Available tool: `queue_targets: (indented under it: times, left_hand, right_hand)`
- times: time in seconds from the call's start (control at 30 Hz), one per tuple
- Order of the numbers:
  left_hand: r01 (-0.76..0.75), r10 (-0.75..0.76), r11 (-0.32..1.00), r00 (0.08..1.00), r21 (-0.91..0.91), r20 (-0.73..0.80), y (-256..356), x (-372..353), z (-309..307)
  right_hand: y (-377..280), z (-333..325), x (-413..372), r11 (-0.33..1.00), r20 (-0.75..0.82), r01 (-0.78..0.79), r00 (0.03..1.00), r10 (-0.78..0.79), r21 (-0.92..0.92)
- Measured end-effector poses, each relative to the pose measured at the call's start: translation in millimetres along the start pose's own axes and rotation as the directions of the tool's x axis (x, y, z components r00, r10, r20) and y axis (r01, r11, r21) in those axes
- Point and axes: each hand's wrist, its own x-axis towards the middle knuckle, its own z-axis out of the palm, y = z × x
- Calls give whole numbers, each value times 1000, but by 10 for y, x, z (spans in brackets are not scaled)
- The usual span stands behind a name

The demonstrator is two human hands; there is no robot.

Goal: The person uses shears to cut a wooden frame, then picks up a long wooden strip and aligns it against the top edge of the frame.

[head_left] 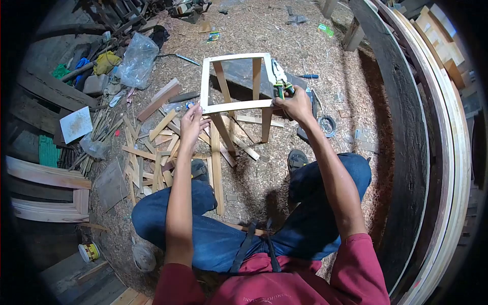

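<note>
Frame [239,105]: one, wooden, upright, ahead of the knees [330,175]. Left hand [190,122]: pinching its near left corner. Right hand [296,105]: curled round pliers [279,81], at the near right corner. Offcuts [140,152]: several, leftward, on the floor [254,185].

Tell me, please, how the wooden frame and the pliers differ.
The wooden frame has a pale top; the pliers have green-and-black handles. The wooden frame is much larger than the pliers. The left hand touches the wooden frame, not the pliers. Shared: the right hand touches both.
</note>
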Motion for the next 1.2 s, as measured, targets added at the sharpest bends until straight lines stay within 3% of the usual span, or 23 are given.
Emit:
queue_targets:
  times: [0.27, 0.4, 0.5, 1.2]
  left_hand:
    - [-2, 2, 1000, 999, 4, 46, 23, 6, 3]
    - [-20, 20, 1000, 1000, 7, 23, -20, 22, 6]
    - [-41, 42, 999, 996, -16, 75, -9, 25, -4]
    - [-62, 59, 993, 998, 98, 34, -58, 87, 9]
  right_hand:
    - [-25, -29, -10, 999, -4, -35, 999, 35, 10]
    - [1, 17, 9, 999, -43, 21, 999, -23, -43]
    - [-2, -31, 22, 999, -24, 1, 1000, 0, 37]
    - [-2, -93, 25, 999, 4, -53, 999, 53, 1]
